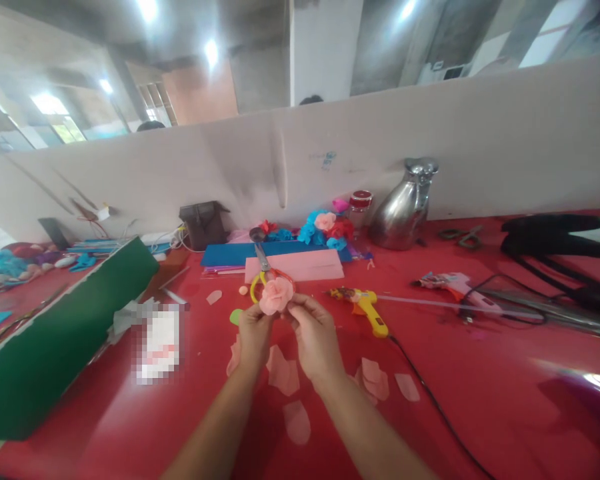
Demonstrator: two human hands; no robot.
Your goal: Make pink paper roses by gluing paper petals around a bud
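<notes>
Between my two hands is a pink paper flower [277, 296] with layered, ruffled petals. My left hand [255, 333] grips it from the left side, fingers closed at its base. From the right, my right hand [314, 330] pinches its edge with thumb and fingers. Behind the flower lie scissors [255, 287] with yellow and orange handles, partly hidden by it. Loose pink paper petals [297, 422] are scattered on the red table below my hands, with more petals [374, 379] to the right. A yellow glue gun [370, 310] rests right of my right hand.
A pink paper sheet [320, 265] and blue paper [225, 255] lie behind the scissors. Finished-looking flowers [310, 230], a steel jug [403, 210] and a jar [360, 207] stand along the partition. A green board [70, 340] rises at left; a pink glue gun [460, 287] lies right.
</notes>
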